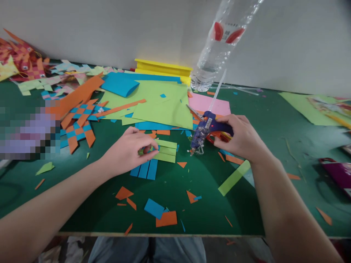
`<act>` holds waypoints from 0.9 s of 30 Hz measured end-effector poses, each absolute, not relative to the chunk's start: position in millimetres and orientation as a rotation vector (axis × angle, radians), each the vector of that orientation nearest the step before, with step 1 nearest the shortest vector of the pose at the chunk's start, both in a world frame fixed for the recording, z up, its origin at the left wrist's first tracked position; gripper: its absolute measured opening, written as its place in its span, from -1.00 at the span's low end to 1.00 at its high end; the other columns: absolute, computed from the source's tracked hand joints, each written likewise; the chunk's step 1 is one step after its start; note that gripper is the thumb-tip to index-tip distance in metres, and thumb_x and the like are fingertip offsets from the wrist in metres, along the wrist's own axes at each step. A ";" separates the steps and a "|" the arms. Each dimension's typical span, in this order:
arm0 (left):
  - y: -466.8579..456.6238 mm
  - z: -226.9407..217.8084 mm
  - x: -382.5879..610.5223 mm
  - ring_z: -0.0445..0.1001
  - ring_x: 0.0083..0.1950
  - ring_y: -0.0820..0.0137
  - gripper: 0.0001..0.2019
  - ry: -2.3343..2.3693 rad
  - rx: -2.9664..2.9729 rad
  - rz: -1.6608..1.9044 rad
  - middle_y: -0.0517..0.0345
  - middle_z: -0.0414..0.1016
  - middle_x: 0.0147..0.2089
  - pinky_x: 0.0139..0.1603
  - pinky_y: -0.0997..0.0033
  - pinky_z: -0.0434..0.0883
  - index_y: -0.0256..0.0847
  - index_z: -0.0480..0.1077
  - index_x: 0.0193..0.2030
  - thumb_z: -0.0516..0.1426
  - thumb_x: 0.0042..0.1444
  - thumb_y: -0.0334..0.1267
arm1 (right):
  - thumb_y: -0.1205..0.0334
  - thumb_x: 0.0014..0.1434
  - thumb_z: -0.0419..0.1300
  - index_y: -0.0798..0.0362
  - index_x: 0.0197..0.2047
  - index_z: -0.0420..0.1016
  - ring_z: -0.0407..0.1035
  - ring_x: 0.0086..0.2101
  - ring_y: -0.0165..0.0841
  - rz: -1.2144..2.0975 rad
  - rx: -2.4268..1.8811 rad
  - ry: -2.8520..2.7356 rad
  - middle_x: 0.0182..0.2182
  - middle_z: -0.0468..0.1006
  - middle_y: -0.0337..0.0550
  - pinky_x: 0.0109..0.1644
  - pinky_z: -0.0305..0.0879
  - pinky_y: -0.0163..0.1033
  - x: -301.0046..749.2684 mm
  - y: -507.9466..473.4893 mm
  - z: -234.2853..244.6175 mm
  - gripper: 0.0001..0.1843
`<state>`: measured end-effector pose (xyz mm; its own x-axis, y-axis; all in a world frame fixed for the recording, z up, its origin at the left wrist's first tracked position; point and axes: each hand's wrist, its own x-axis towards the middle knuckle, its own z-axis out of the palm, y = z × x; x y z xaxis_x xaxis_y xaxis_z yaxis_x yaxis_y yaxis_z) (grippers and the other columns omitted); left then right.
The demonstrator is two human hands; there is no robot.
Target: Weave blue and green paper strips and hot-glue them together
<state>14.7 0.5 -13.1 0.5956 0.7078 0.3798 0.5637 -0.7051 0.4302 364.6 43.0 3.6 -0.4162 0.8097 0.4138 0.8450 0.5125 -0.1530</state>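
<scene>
My left hand (134,149) has its thumb and fingertips pinched at the left end of woven paper strips. Light green strips (168,150) run sideways there, and blue strips (144,170) point toward me below them. Part of the weave is hidden behind my fingers. My right hand (241,137) is wrapped around the handle of a dark blue glue gun (210,126). Its nozzle points down at the table, just right of the green strips, and a clear glue stick (218,89) sticks out of its back. Scissors (195,112) lie behind the gun.
Green, blue and pink paper sheets (164,109) lie behind my hands on the green table (203,212). Orange and blue woven pieces (79,122) are at left. A tilted water bottle (219,47) is at the back. Scraps are scattered around; a purple object (336,175) is at right.
</scene>
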 end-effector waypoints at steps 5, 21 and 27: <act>0.5 -11.6 13.6 0.41 -0.40 0.44 -0.75 0.865 2.786 0.737 0.30 0.47 -0.44 0.05 0.23 0.17 -0.19 0.48 -0.31 0.08 0.40 -0.21 | 0.15 -0.05 0.23 0.06 -0.08 0.44 0.51 -0.19 0.06 -0.126 -1.381 -2.336 -0.24 0.64 0.04 0.01 0.42 0.26 367.0 44.7 2.8 -0.58; 5.5 -18.5 13.3 0.46 -0.29 0.37 -0.72 0.834 3.009 0.725 0.23 0.57 -0.34 0.04 0.26 0.16 -0.19 0.46 -0.24 -0.01 0.47 -0.25 | 0.17 -0.03 0.22 0.02 -0.06 0.42 0.53 -0.20 0.01 -0.140 -1.421 -2.348 -0.23 0.64 0.01 -0.01 0.41 0.17 371.2 45.9 -0.5 -0.59; 5.0 -17.6 15.7 0.44 -0.29 0.37 -0.65 0.829 3.007 0.709 0.24 0.57 -0.36 0.07 0.26 0.14 -0.19 0.48 -0.27 -0.04 0.49 -0.22 | 0.16 -0.03 0.23 0.04 -0.05 0.43 0.53 -0.20 0.01 -0.150 -1.419 -2.342 -0.21 0.64 0.02 -0.06 0.40 0.12 370.5 45.8 1.0 -0.58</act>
<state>15.7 5.0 -17.6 0.7677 0.4742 0.4310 0.4995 -0.8642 0.0609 370.5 45.8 1.0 -0.4069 0.8279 0.3859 0.8703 0.4797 -0.1114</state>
